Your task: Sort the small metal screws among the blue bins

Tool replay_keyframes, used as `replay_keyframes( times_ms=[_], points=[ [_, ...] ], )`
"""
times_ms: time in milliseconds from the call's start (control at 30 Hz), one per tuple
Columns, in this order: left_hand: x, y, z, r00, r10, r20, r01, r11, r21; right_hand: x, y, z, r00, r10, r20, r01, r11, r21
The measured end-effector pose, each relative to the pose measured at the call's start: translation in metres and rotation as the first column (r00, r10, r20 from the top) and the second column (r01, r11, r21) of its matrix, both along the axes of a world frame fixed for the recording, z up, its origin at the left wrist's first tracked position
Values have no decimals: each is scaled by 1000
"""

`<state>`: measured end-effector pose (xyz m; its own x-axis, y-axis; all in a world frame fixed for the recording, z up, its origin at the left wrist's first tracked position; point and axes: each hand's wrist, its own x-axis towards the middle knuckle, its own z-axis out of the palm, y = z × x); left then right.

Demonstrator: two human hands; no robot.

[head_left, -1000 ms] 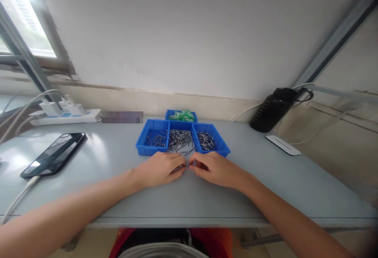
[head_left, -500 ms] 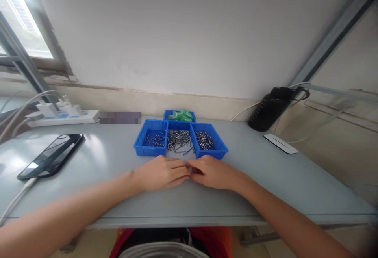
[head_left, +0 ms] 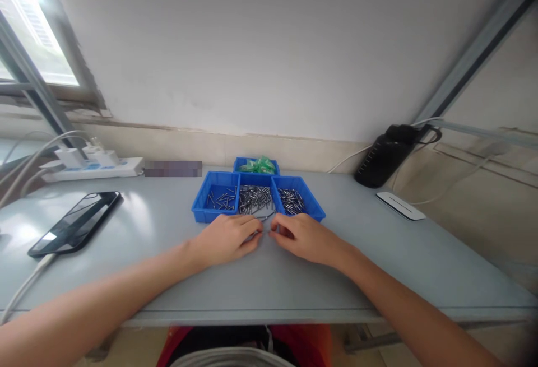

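My left hand (head_left: pixel 231 237) is closed in a pinch just above the table, in front of the left blue bin (head_left: pixel 200 199). Close by on its right, my right hand (head_left: pixel 309 238) is pinched too, before the right blue bin (head_left: pixel 309 199). A small gap parts the fingertips; something thin seems to be in it, too small to name. Slim metal pieces like screws (head_left: pixel 254 199) lie heaped between the bins. More such pieces are in both bins, fewer in the left one. A third blue bin (head_left: pixel 256 177) at the back holds green plastic bags (head_left: pixel 258 165).
A phone (head_left: pixel 75 224) with a cable lies at the left on the table (head_left: pixel 269 288). Behind it sits a power strip (head_left: pixel 96 170) with chargers. At the right are a black bottle (head_left: pixel 380 157) and a flat white device (head_left: pixel 400 205). A wall closes off the back.
My hands were together with fingertips touching; now they are slightly apart. The left hand has moved a little to the left, and the fingertips of both are a bit nearer the bins.
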<state>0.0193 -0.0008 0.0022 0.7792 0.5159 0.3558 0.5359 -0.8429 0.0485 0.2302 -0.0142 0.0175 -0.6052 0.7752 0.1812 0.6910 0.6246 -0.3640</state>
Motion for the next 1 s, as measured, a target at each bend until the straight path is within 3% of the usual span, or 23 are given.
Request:
replay_keyframes(
  times_ms=[367, 1000],
  points=[
    [2, 0, -3, 996, -92, -21, 88, 987, -136, -3, -8, 2, 989, 125, -78, -131, 988, -77],
    [2, 2, -5, 998, -67, 15, 69, 990, -122, -1, -5, 2, 995, 99, -20, -99, 995, -4]
  ],
)
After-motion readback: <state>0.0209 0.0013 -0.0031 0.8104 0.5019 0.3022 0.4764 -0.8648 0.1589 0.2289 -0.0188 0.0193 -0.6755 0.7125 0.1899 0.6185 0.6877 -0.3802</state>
